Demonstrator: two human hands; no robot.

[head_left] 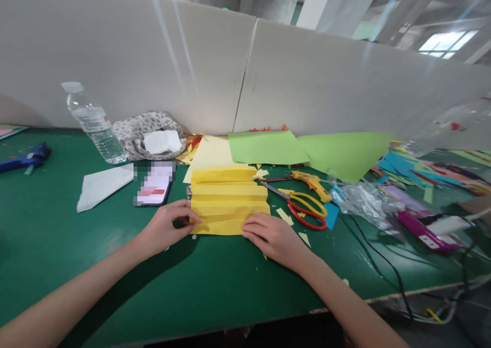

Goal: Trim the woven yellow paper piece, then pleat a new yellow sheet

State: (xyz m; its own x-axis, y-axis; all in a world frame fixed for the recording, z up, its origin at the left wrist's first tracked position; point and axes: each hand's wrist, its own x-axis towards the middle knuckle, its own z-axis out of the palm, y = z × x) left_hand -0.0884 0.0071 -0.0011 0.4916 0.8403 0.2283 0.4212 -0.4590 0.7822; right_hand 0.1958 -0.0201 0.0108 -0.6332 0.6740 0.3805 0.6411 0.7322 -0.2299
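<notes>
A sheet of yellow paper (230, 210) with several crosswise pleats lies on the green table in front of me. My left hand (171, 224) grips its near left edge, thumb and fingers closed on it. At the near right corner, my right hand (268, 233) has its fingers closed on the same sheet; the thumb is hidden. Just right of the paper rest scissors (307, 211) with one red and one yellow handle. Behind them is a yellow glue gun (312, 182). Small pale paper scraps (284, 216) lie around the right hand.
Green paper sheets (268, 147) lean by the grey partition (172, 56). A phone (155, 184), white tissue (105, 184), water bottle (94, 125) and spotted pouch (134, 133) stand left. Clear plastic wrap (368, 205), a purple power strip (425, 233) and cables occupy the right.
</notes>
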